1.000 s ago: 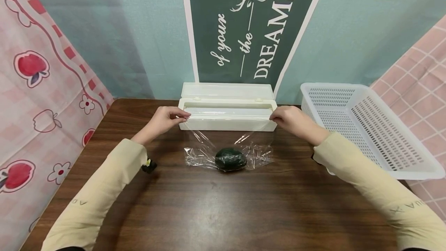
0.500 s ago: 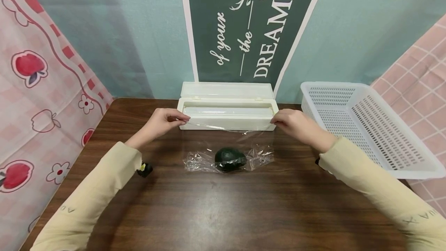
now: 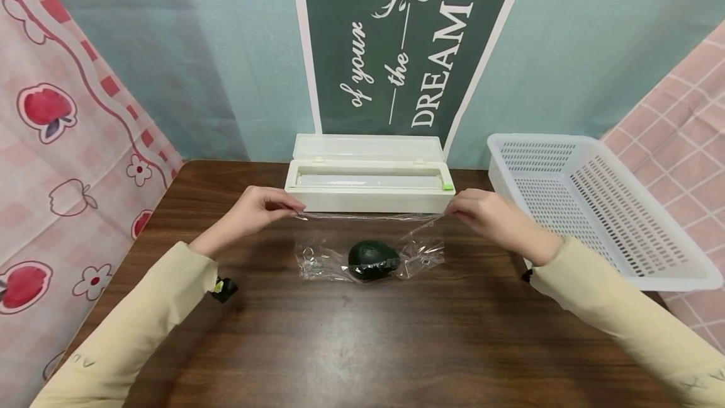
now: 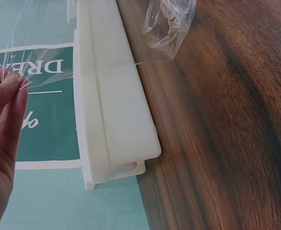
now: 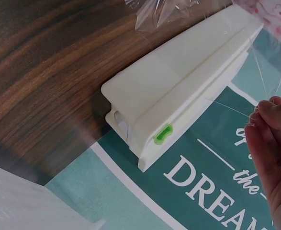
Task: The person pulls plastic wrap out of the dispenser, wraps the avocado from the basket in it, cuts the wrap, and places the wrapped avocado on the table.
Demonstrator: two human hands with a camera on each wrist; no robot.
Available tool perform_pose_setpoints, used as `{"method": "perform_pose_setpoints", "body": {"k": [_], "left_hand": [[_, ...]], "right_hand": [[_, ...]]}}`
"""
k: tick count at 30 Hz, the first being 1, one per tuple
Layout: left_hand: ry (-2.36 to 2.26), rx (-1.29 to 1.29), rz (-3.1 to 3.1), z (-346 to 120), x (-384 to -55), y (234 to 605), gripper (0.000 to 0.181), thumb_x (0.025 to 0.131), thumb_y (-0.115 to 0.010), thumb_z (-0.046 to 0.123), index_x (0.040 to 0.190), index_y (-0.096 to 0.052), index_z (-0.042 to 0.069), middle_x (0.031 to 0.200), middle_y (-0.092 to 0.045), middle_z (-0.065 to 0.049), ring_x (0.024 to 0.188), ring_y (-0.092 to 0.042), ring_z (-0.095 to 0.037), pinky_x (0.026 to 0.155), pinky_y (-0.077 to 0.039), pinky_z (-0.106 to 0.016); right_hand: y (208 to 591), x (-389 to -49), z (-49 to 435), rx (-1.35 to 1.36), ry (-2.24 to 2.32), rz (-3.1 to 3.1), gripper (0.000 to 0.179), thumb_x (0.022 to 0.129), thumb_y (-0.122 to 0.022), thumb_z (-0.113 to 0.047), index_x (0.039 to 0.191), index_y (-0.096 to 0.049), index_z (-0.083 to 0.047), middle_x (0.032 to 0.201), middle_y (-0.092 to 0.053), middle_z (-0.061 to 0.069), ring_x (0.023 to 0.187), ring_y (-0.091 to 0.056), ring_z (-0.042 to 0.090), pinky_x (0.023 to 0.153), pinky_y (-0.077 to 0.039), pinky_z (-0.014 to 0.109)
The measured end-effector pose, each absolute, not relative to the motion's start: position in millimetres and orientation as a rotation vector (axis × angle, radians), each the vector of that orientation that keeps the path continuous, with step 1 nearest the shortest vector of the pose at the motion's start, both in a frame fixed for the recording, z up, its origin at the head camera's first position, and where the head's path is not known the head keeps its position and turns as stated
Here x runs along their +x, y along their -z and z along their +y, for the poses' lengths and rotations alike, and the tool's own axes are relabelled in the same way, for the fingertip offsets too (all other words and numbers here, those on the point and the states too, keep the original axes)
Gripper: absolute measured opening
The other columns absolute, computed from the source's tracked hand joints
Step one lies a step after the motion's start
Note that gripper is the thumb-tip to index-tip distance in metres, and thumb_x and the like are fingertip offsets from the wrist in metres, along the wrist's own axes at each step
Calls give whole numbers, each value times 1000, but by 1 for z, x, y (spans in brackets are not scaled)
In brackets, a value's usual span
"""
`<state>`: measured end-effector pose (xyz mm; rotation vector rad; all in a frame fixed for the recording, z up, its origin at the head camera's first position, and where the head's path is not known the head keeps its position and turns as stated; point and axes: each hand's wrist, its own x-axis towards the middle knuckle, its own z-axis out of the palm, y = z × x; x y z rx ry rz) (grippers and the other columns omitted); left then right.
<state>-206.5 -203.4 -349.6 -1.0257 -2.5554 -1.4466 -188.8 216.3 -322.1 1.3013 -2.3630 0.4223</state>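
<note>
A dark brown wood-grain table point(image 3: 362, 345), streaked and softly glossy, stretches below a blue-green cloth backdrop point(image 3: 238, 36) with a dark green lettered panel. At the table's right stands a white rectangular plastic basket point(image 3: 566, 206), its walls and floor pierced with slots. Against the backdrop sits a long, smooth white plastic box point(image 3: 368, 200), lid raised, a pale roll inside. A thin, shiny sheet of clear film point(image 3: 317, 263) spreads before it, crumpled along its near edge. The left hand point(image 3: 263, 206) pinches the film's far left corner between thumb and fingertips; the right hand point(image 3: 484, 216) pinches the far right corner likewise. A dark green, smooth oval fruit point(image 3: 372, 257) rests midway along the near edge, film creased across its lower part. A small bright green plastic slider point(image 3: 447, 187) shows at the box's right end.

Compared with half a second ago, both hands are lower and nearer the person, the film's far edge is straighter, and the slider is uncovered; the fruit stays in place.
</note>
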Motion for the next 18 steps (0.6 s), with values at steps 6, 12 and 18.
{"method": "perform_pose_setpoints", "body": {"k": [6, 12, 18], "left_hand": [[1388, -1157, -2511, -207, -202, 351, 16, 76, -69, -8, 89, -73, 1, 84, -71, -6, 78, -65, -12, 68, -51, -18], [1371, -1287, -2463, -209, -197, 351, 18, 74, -70, -11, 88, -73, 1, 83, -70, -5, 76, -65, -16, 67, -51, -17], [1372, -1372, -2464, -210, -193, 351, 18, 74, -69, -11, 85, -73, 2, 83, -70, -5, 77, -65, -17, 67, -51, -18]], "right_hand": [[324, -181, 218, 1333, -438, -2343, 27, 63, -71, 14, 79, -67, -7, 79, -63, -1, 73, -61, 13, 64, -51, 27], [325, -174, 220, 1368, -448, -2349, 29, 62, -68, 16, 79, -66, -6, 81, -63, 0, 75, -61, 14, 66, -50, 25], [328, -168, 221, 1405, -450, -2337, 29, 60, -71, 15, 79, -66, -6, 80, -62, -1, 74, -61, 13, 66, -50, 24]]}}
